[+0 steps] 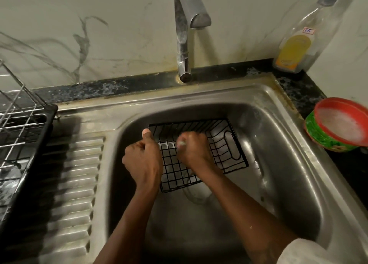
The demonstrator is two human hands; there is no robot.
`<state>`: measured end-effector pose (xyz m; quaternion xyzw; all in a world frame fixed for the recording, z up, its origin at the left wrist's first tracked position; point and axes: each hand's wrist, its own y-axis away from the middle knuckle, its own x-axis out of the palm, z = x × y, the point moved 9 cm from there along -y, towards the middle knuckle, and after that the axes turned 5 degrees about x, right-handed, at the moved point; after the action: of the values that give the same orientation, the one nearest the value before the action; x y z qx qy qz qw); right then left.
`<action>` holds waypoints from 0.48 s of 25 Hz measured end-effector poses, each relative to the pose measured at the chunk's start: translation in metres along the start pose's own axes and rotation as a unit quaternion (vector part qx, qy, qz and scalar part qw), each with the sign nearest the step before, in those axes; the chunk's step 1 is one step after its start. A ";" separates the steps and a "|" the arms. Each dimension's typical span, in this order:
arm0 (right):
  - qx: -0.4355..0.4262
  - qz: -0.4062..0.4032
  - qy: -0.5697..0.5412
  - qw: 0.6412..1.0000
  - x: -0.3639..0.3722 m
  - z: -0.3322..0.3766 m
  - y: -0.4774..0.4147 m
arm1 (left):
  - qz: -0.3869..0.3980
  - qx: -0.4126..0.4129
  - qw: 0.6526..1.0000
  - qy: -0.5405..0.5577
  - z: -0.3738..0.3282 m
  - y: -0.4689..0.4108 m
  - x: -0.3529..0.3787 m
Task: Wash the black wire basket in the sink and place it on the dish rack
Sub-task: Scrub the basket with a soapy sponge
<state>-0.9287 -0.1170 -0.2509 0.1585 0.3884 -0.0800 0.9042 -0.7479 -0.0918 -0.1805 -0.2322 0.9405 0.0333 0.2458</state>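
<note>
The black wire basket lies in the steel sink, below the tap. My left hand grips its left rim, thumb up along the wire. My right hand is curled inside the basket around something small and pale, a scrubber by the look of it, pressed against the wire bottom; most of it is hidden by my fingers. The dish rack, metal wire over a black tray, stands at the far left edge.
A chrome tap rises behind the sink. A soap bottle with yellow liquid stands at the back right. A red and green tub of soapy paste sits on the right counter. The ribbed drainboard lies between sink and rack.
</note>
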 end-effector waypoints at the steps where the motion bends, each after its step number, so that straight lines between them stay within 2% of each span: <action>1: -0.053 0.036 -0.037 0.997 0.011 0.025 0.010 | 0.000 -0.001 1.000 0.005 0.002 0.000 0.001; 3: -0.127 0.087 -0.061 0.986 0.027 0.054 0.028 | -0.001 -0.002 1.000 0.011 0.003 0.000 0.002; 4: -0.130 0.090 -0.052 0.986 0.028 0.052 0.028 | -0.002 -0.003 1.000 0.012 0.003 0.000 0.002; 7: -0.012 0.022 0.027 0.999 0.001 -0.010 0.003 | -0.006 -0.004 1.000 0.002 0.003 -0.002 -0.002; 10: 0.129 -0.032 0.151 0.980 -0.042 -0.075 -0.012 | -0.004 -0.001 1.000 -0.004 0.004 -0.003 -0.004; 12: 0.147 -0.042 0.115 0.982 -0.043 -0.074 -0.011 | -0.004 -0.001 1.000 -0.005 0.004 -0.002 -0.003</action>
<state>-1.0110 -0.1004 -0.2701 0.2815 0.4800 -0.1557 0.8162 -0.7430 -0.0921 -0.1829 -0.2363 0.9382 0.0344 0.2507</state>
